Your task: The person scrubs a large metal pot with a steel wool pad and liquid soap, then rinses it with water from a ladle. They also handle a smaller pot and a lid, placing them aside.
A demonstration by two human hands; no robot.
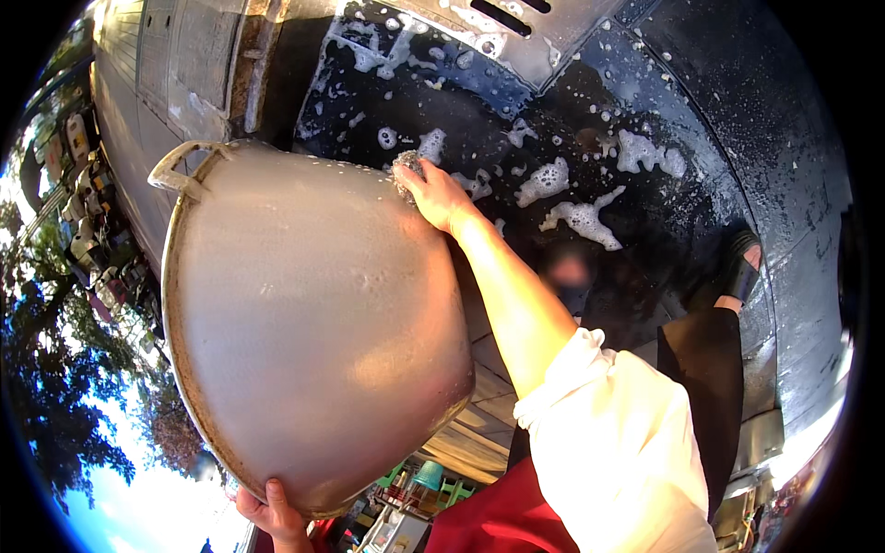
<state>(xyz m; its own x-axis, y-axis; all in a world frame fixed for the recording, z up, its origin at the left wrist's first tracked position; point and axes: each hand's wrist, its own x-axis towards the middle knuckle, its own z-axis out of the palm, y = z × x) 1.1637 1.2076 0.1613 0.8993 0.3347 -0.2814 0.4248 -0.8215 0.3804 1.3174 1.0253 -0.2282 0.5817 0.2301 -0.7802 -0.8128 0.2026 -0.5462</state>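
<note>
A large, dull metal stockpot (318, 297) fills the middle of the view, its outer wall facing me. A loop handle (181, 170) juts out near its rim, at the upper left. My right hand (437, 193) presses a metal scouring pad (408, 173) against the side wall. At the lower left, my left hand (273, 515) grips the rim, thumb on the outside and fingers partly hidden behind it. The inside of the pot is out of sight. Brown stains mark the rim and the base edge.
Soap foam (584, 220) floats on the wet dark floor (498, 235). A foot in a dark sandal (745, 266) stands at the right. A metal cabinet (197, 62) is at the upper left. Parked scooters (86, 228) line the left edge. A turquoise basket (429, 474) sits below the pot.
</note>
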